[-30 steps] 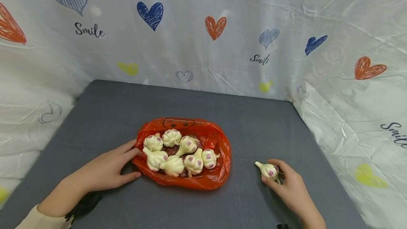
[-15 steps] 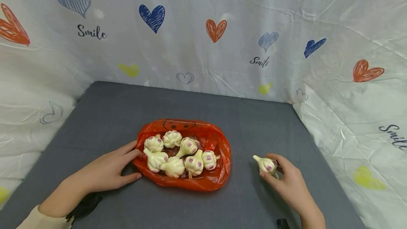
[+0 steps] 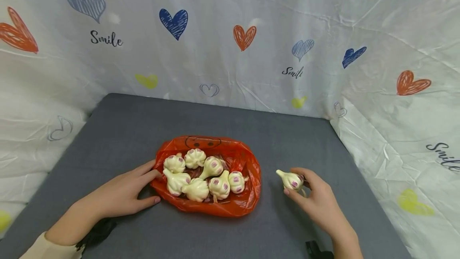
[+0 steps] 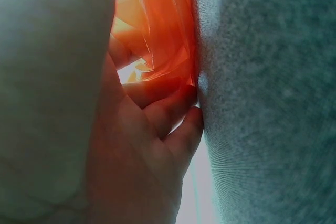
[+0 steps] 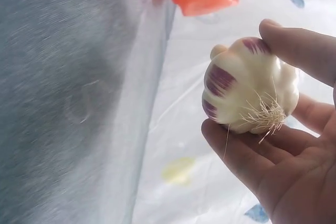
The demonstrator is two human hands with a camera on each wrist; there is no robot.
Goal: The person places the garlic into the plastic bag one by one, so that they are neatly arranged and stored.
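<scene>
A red plastic bag point(image 3: 230, 210) lies with its mouth wide, and several white garlic bulbs point(image 3: 197, 189) with purple marks sit inside. My left hand point(image 3: 125, 191) touches the bag's left side, fingers against the plastic and thumb at its front left; in the left wrist view the fingers point(image 4: 173, 108) lie against the red film low by the cloth. To the right of the bag, my right hand point(image 3: 318, 199) holds one garlic bulb point(image 3: 292, 181) above the table, its stem toward the bag. The right wrist view shows that bulb's root end point(image 5: 265, 116) between thumb and fingers.
Dark grey cloth covers the table point(image 3: 223, 121). White sheeting point(image 3: 215, 59) printed with hearts rises behind it and on both sides. A black strap-like object point(image 3: 316, 251) shows beside the right wrist, and another dark one point(image 3: 97, 231) under the left wrist.
My right hand has lifted the garlic bulb slightly and carried it left, closer to the bag. The left hand has stayed at the bag's side. The head view has shifted slightly.
</scene>
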